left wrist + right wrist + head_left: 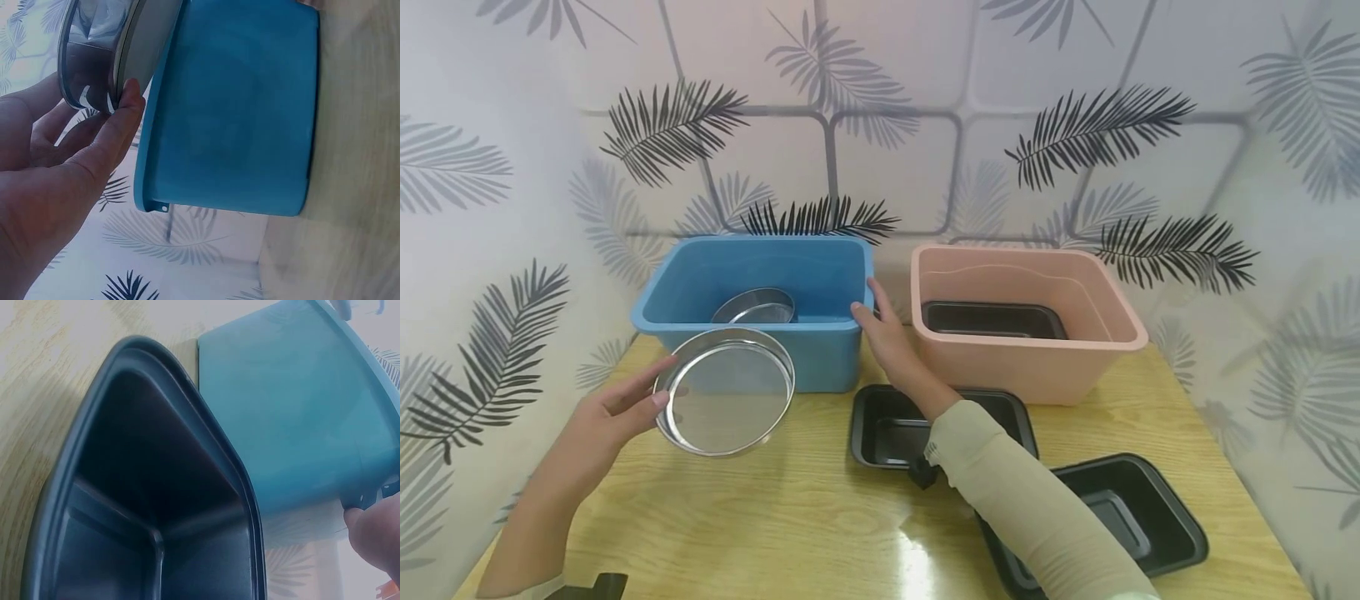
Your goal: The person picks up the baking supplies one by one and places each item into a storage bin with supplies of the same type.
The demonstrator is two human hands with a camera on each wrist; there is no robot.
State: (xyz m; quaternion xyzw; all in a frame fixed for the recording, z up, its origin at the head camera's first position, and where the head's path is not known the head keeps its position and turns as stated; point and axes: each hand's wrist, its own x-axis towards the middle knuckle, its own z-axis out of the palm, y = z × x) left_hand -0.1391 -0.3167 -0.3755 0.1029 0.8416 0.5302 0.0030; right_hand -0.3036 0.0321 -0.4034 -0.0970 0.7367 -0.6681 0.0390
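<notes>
A round metal sieve [730, 392] with a fine-looking mesh is tilted up in front of the blue bin [748, 327]. My left hand [606, 421] pinches its left rim between thumb and fingers, also seen close up in the left wrist view, where the sieve [103, 56] is cut off at the top. Inside the blue bin lies another round metal piece [763, 307], partly hidden by the front wall. My right hand [887, 337] grips the bin's right rim near the front corner. Only part of that hand [378, 537] shows in the right wrist view.
Right of the blue bin stands a pink bin [1000, 367] with a dark pan [992, 320] in it. A black loaf pan [1000, 408] lies under my right forearm. Another black pan [1172, 517] rests front right, overlapping a further dark pan partly covered by my sleeve.
</notes>
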